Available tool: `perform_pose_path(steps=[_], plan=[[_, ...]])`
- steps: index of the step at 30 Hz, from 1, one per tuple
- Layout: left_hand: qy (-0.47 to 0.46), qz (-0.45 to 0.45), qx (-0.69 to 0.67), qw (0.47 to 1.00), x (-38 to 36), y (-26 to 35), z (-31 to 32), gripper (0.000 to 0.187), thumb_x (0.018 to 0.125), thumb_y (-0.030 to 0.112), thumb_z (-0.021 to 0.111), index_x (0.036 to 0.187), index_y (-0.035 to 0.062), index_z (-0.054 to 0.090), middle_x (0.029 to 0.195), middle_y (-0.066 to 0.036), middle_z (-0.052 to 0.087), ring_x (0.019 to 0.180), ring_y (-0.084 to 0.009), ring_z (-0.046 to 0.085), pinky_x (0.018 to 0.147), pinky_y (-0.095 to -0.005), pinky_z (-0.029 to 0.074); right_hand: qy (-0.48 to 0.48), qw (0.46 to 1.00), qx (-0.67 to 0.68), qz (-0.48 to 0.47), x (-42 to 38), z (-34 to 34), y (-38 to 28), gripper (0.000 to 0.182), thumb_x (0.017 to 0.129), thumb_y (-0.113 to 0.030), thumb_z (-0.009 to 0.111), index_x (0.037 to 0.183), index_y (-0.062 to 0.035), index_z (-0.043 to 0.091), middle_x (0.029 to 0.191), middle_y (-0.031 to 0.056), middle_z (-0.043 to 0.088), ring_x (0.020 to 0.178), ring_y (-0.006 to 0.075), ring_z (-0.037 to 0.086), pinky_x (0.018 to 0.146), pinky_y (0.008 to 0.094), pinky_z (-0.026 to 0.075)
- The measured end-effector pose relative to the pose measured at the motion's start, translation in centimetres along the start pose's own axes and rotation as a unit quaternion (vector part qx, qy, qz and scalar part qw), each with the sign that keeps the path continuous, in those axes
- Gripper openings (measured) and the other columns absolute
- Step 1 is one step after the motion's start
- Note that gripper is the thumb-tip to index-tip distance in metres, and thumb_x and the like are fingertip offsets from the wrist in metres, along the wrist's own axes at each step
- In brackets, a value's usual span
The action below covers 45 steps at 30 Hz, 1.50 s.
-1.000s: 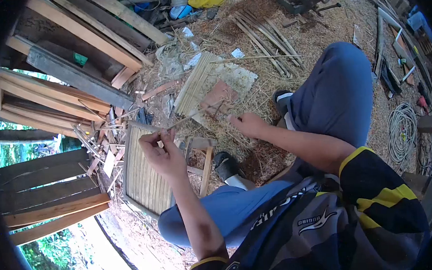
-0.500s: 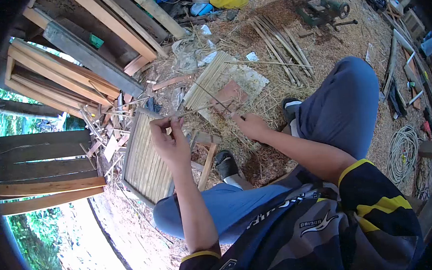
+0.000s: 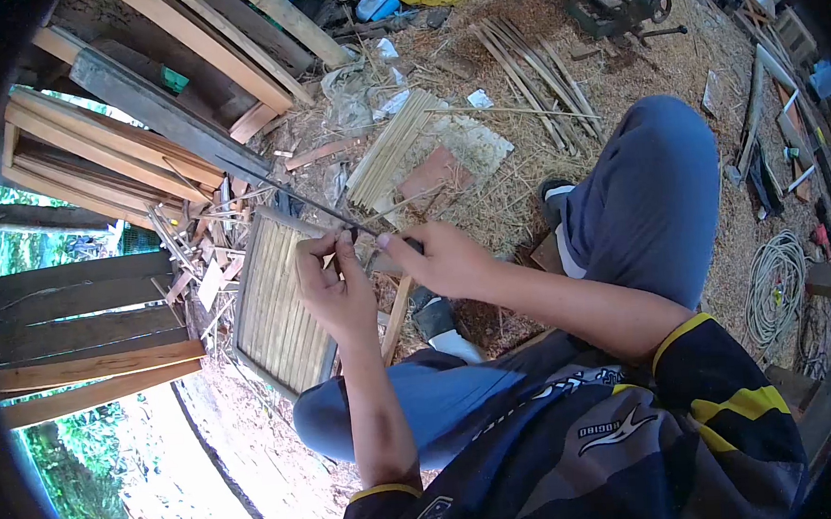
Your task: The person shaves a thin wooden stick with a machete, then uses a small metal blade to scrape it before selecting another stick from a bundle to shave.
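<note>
My right hand (image 3: 449, 257) is closed round the dark handle of a long thin blade (image 3: 312, 201), which points up and to the left. Close beside it, my left hand (image 3: 336, 288) pinches a thin strip (image 3: 388, 207) near the blade, with thumb and forefinger together. The fingers hide the strip's near end. Below and left of my left hand lies a framed panel of pale slats (image 3: 280, 306). Beyond the hands, a bundle of pale strips (image 3: 392, 151) rests on the ground beside a reddish flat piece (image 3: 436, 177).
Long strips (image 3: 533, 81) lie on the shavings ahead. A metal vise (image 3: 619, 14) stands at the back right. Planks and wooden frames (image 3: 114, 145) fill the left side. A coiled rope (image 3: 777, 285) is at the right, and my bent knee (image 3: 663, 187) is near my right arm.
My right hand has moved left and down with the blade, coming close to my left hand. The blade now extends farther left, past my left fingers. The view has shifted slightly.
</note>
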<state>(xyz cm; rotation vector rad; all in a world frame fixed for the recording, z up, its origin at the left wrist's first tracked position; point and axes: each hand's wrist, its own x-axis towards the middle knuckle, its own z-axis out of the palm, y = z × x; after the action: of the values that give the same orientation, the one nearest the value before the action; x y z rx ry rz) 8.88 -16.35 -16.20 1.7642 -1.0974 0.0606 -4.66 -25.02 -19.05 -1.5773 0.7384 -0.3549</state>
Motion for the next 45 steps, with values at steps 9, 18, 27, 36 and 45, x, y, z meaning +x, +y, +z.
perform_pose_path(steps=[9, 18, 27, 36, 45], plan=[[-0.035, -0.010, -0.019, 0.999, -0.2, -0.5, -0.9, 0.009, 0.097, -0.002, 0.067, 0.098, -0.0022, 0.058, 0.093, -0.009, 0.063, 0.087, -0.0140, 0.065, 0.074, -0.0257, 0.053, 0.038, 0.995, -0.070, -0.062, -0.2, -0.3, -0.1, 0.063, 0.098, -0.055, 0.056, 0.081, 0.0029, 0.073, 0.065, 0.0258, 0.065, 0.064, 0.0424, 0.068, 0.065, 0.0502, 0.054], [-0.066, 0.002, -0.019, 0.998, 0.3, 0.1, -1.7, 0.006, 0.095, -0.004, 0.065, 0.097, -0.0037, 0.060, 0.093, -0.012, 0.065, 0.086, -0.0162, 0.069, 0.071, -0.0288, 0.059, 0.000, 0.998, -0.051, -0.027, -0.1, -0.8, -0.2, 0.063, 0.098, -0.055, 0.055, 0.086, 0.0043, 0.072, 0.069, 0.0284, 0.065, 0.071, 0.0445, 0.068, 0.070, 0.0501, 0.053], [-0.096, 0.049, -0.042, 0.993, 0.3, -1.4, -2.0, 0.012, 0.095, -0.010, 0.063, 0.099, -0.0006, 0.056, 0.093, -0.006, 0.057, 0.084, -0.0103, 0.061, 0.074, -0.0219, 0.051, 0.036, 0.996, -0.078, -0.003, 0.8, -0.2, 2.8, 0.057, 0.099, -0.052, 0.055, 0.088, 0.0020, 0.072, 0.072, 0.0254, 0.065, 0.067, 0.0409, 0.066, 0.066, 0.0477, 0.051], [-0.085, 0.048, -0.034, 0.995, 0.6, -1.2, -2.1, 0.008, 0.094, -0.007, 0.066, 0.098, -0.0027, 0.061, 0.093, -0.009, 0.063, 0.080, -0.0125, 0.065, 0.066, -0.0247, 0.055, 0.074, 0.991, -0.090, 0.065, 3.3, -0.1, 8.9, 0.066, 0.100, -0.055, 0.053, 0.076, 0.0054, 0.066, 0.062, 0.0233, 0.058, 0.060, 0.0395, 0.061, 0.062, 0.0496, 0.047], [-0.057, 0.044, 0.003, 0.997, 0.1, -0.7, -1.6, 0.007, 0.094, -0.006, 0.064, 0.098, -0.0018, 0.062, 0.093, -0.010, 0.065, 0.081, -0.0128, 0.066, 0.064, -0.0250, 0.054, 0.099, 0.991, -0.084, -0.025, 1.6, 1.3, 7.5, 0.069, 0.098, -0.059, 0.052, 0.080, 0.0049, 0.068, 0.066, 0.0253, 0.062, 0.064, 0.0416, 0.064, 0.065, 0.0514, 0.050]])
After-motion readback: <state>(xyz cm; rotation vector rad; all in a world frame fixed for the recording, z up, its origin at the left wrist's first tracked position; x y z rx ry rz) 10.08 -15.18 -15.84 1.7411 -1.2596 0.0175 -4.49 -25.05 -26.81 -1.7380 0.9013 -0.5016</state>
